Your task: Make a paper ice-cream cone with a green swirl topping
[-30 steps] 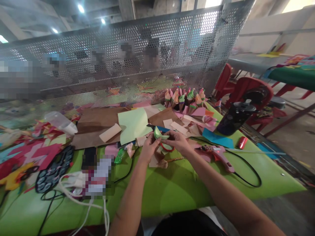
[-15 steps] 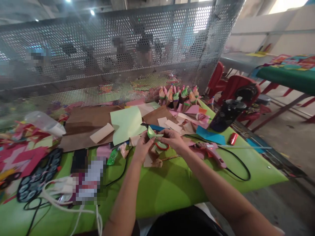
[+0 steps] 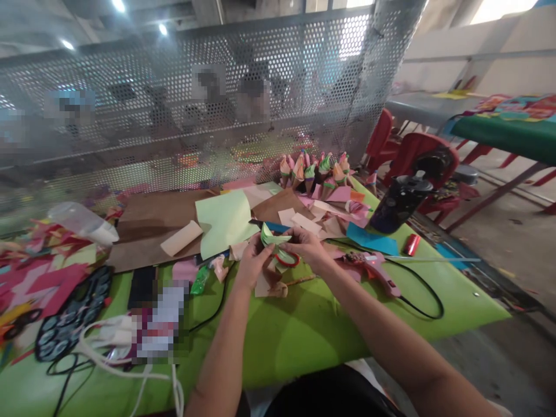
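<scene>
Between my two hands is a piece of light green paper (image 3: 270, 236), curled and folded, held just above the table. My left hand (image 3: 253, 260) pinches its left side between thumb and fingers. On its right end, the fingers of my right hand (image 3: 306, 248) are closed on the same paper. Just below lies a pair of scissors, with an orange-red handle loop (image 3: 292, 262) showing; the rest is hidden by paper and my hands. Right of my right hand rests a pink hot glue gun (image 3: 377, 269) with a small red light.
Several paper ice-cream cones (image 3: 309, 174) stand at the back. A light green sheet (image 3: 221, 220), brown paper (image 3: 160, 211) and scraps cover the table's far side. A dark tumbler (image 3: 402, 202) stands right. White cables (image 3: 130, 370) and a phone-like black object (image 3: 142, 286) lie left.
The green paper has opened out slightly between my fingers, showing more of its curved face. Both hands stay in nearly the same place. The view has shifted a little.
</scene>
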Available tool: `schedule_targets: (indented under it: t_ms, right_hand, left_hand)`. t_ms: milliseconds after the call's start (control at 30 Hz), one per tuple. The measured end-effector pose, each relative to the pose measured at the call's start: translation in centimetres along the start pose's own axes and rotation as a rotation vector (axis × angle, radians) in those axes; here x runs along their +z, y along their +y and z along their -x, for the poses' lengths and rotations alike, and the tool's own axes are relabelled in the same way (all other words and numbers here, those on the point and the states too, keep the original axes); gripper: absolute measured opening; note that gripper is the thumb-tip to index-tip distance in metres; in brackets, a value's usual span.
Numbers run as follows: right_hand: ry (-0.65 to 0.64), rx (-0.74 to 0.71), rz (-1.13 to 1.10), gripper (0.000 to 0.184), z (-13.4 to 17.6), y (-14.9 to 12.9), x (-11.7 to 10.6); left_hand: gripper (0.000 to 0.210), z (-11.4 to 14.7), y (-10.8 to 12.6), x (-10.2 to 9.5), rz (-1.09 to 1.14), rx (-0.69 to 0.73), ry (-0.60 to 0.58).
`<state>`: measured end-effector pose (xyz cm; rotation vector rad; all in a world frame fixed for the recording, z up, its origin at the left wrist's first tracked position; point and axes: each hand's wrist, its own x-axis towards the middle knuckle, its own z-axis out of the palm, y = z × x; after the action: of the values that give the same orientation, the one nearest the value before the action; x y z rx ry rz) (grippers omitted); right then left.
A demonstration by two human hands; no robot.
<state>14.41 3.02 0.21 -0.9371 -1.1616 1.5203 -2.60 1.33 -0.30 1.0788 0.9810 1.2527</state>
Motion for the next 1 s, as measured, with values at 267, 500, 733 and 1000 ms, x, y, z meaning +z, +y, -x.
schedule_targets:
  t_ms: [267, 500, 733, 1000]
  right_hand:
    - [0.012, -0.012, 0.000, 0.050, -0.2, 0.4, 0.1]
    - [-0.018, -0.036, 0.023, 0.047, -0.2, 0.4, 0.2]
    - [0.027, -0.065, -0.023, 0.054, -0.1, 0.4, 0.4]
    - [0.028, -0.153, 0.213, 0.052, 0.3, 1.4, 1.2]
  left_hand:
    - [0.047, 0.0, 0.3, 0.2, -0.001, -0.005, -0.016]
    - [0.055, 0.1, 0.3, 0.3, 0.041, -0.034, -0.034]
    - [0.063, -0.3, -0.5, 0.1, 0.093, -0.033, 0.069]
    - [0.062, -0.4, -0.9, 0.4, 0.132, 0.015, 0.140]
